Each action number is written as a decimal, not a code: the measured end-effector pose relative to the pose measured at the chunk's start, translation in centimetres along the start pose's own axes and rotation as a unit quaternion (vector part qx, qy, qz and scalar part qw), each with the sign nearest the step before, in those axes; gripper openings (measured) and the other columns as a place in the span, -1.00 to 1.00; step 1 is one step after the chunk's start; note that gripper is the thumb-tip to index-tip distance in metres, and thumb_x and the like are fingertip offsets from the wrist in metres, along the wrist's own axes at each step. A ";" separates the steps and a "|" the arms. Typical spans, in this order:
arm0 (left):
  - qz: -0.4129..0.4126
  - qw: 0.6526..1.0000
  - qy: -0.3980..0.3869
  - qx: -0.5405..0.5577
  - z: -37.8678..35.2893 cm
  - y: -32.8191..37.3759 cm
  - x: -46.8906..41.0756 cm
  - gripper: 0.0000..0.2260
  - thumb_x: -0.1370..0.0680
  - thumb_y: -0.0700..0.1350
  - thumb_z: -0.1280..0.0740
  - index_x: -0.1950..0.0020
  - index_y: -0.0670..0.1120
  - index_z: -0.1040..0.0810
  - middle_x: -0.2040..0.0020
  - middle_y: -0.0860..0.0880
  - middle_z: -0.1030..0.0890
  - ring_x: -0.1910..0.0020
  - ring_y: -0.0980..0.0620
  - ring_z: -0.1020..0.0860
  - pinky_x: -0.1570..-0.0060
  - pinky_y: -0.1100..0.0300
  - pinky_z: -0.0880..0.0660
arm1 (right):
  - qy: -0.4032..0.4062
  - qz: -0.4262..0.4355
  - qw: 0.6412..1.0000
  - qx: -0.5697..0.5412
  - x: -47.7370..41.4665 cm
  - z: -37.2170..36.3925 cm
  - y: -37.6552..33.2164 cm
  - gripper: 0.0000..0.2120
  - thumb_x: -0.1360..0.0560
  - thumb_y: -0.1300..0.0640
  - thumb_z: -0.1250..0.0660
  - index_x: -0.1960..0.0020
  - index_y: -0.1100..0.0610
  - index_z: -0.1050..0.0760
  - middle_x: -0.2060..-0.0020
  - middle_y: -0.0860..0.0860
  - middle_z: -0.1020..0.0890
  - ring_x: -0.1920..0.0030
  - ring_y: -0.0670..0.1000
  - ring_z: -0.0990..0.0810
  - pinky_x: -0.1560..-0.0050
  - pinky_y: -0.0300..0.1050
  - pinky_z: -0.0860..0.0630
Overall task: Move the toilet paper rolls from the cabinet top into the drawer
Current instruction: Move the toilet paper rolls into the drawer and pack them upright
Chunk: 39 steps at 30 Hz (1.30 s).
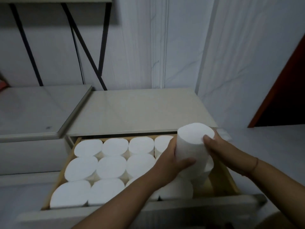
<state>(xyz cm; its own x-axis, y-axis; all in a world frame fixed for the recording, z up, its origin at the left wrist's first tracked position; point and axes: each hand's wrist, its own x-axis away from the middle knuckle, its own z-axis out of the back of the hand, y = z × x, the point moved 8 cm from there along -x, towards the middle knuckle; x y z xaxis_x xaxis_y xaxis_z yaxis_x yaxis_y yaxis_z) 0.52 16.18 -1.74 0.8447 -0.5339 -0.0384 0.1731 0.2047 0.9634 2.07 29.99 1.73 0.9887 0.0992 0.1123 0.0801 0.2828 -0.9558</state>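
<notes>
Wall panels (pixel 181 47) rise behind the cabinet top (pixel 132 109); below it the drawer (pixel 221 176) stands open, packed with upright rolls (pixel 113 146) (flat ends up). Left hand (pixel 168 164) and right hand (pixel 221 151) both grip one toilet paper roll (pixel 191 146) over the drawer's right side.

Our left forearm (pixel 132 197) hid part of the front rolls (pixel 176 190), and the held roll (pixel 193 146) masked the right rear of the drawer (pixel 228 180).

I hold one toilet paper roll (pixel 193 146) upright over the right side of the open drawer (pixel 198 206), my left hand (pixel 170 164) wrapped round its side, my right hand (pixel 219 151) pinching its top edge. Other rolls (pixel 112 167) stand packed in rows inside it.
</notes>
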 end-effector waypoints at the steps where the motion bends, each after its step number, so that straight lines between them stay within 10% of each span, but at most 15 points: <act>1: 0.004 1.000 -0.004 -0.003 -0.5 -0.1 0.3 -0.38 -0.41 0.18 -0.42 -0.36 0.24 -0.18 -0.34 0.12 -0.41 -0.26 0.12 -0.42 -0.17 0.21 -0.49 | 0.028 -0.004 1.000 -0.003 0.5 0.3 0.0 -0.30 -0.29 -0.44 -0.17 -0.34 -0.18 -0.20 -0.19 -0.12 -0.45 -0.15 -0.05 -0.48 0.00 -0.23 -0.51; 7: -0.002 0.999 -0.047 0.024 -2.7 0.6 1.1 -0.38 -0.46 0.06 -0.42 -0.45 0.13 -0.21 -0.36 0.09 -0.43 -0.30 0.11 -0.42 -0.25 0.14 -0.47 | 0.116 0.006 0.993 0.000 3.7 1.0 -1.1 -0.48 -0.34 -0.25 -0.04 -0.27 -0.13 -0.19 -0.06 -0.24 -0.40 -0.15 -0.07 -0.38 -0.05 -0.24 -0.39; 18: 0.014 0.992 -0.114 0.058 -4.9 0.2 0.4 -0.35 -0.45 0.07 -0.43 -0.46 0.12 -0.21 -0.34 0.15 -0.46 -0.30 0.18 -0.44 -0.24 0.20 -0.47 | 0.140 -0.026 0.990 0.017 5.9 2.1 -0.8 0.03 -0.07 -0.59 -0.15 -0.39 -0.05 -0.14 -0.24 -0.06 -0.32 -0.21 -0.04 -0.31 -0.25 -0.04 -0.32; 20: 0.021 0.990 -0.120 0.066 -5.1 0.3 0.3 -0.37 -0.44 0.08 -0.43 -0.44 0.16 -0.23 -0.30 0.22 -0.47 -0.27 0.22 -0.45 -0.20 0.26 -0.48 | 0.152 -0.025 0.988 0.018 5.8 2.5 -0.6 -0.17 -0.23 -0.39 -0.09 -0.40 -0.04 -0.15 -0.22 -0.07 -0.32 -0.22 -0.03 -0.33 -0.25 -0.04 -0.32; 25: 0.031 0.988 -0.134 0.071 -5.1 0.6 0.0 -0.42 -0.47 0.01 -0.43 -0.40 0.21 -0.25 -0.28 0.26 -0.48 -0.24 0.28 -0.46 -0.10 0.36 -0.48 | 0.155 -0.032 0.987 0.013 5.3 2.9 0.7 -0.39 -0.25 -0.38 -0.10 -0.24 -0.17 -0.17 -0.13 -0.12 -0.35 -0.13 -0.07 -0.38 -0.13 -0.10 -0.35; 31: -0.004 0.988 -0.144 0.054 -4.7 1.2 -0.2 -0.30 -0.45 -0.10 -0.46 -0.49 0.10 -0.19 -0.40 0.10 -0.42 -0.37 0.12 -0.39 -0.34 0.01 -0.41 | 0.176 0.012 0.984 0.008 5.4 3.2 1.7 -0.21 0.04 -0.65 -0.18 -0.11 -0.33 -0.26 -0.05 -0.28 -0.40 -0.08 -0.11 -0.46 0.05 -0.17 -0.50; 39: -0.007 0.987 -0.154 0.042 -4.8 1.4 0.1 -0.32 -0.47 -0.10 -0.44 -0.49 0.12 -0.17 -0.40 0.11 -0.41 -0.37 0.14 -0.39 -0.32 0.12 -0.42 | 0.182 0.021 0.983 0.015 5.4 3.4 1.6 -0.20 0.04 -0.66 -0.15 -0.10 -0.30 -0.26 -0.04 -0.28 -0.39 -0.06 -0.09 -0.47 0.08 -0.20 -0.50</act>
<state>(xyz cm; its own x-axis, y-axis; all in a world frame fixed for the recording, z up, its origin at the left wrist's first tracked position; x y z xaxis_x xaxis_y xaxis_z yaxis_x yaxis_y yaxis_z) 3.25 20.35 -1.63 0.6463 -0.7629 0.0171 0.1306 0.1326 0.9825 7.11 34.27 1.70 0.9711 -0.2357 -0.0371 0.0401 0.3144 -0.9484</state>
